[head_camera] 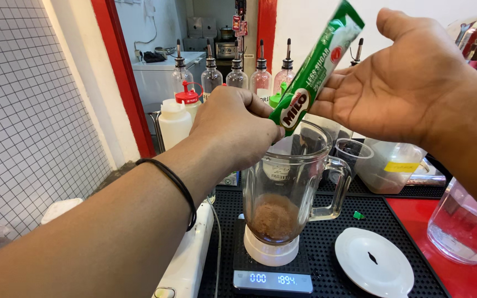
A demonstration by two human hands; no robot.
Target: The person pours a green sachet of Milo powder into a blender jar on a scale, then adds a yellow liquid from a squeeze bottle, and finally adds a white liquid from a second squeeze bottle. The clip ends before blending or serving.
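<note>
A slim digital scale (273, 282) with a lit display is seen nearest, on the black ribbed mat of the bench (398, 212). On it stands a clear glass blender jug (288, 190); brown powder is already heaped at its bottom. A round white lid (374, 262) lies beside. Above the jug's rim, a long green sachet (316, 69) is pinched at its lower end by the closed left hand (236, 129), tilted mouth-down. The right hand (401, 91) is held open, flat behind the sachet. How much powder remains inside cannot be told.

jug (291, 182): sits on the scale (273, 278), powder (274, 218) in its bottom
sachet (316, 69): tilted right above the jug's mouth, between both hands
lid (374, 262): right of the scale, on the mat (327, 243)
bottles (236, 74): row behind the jug
</note>
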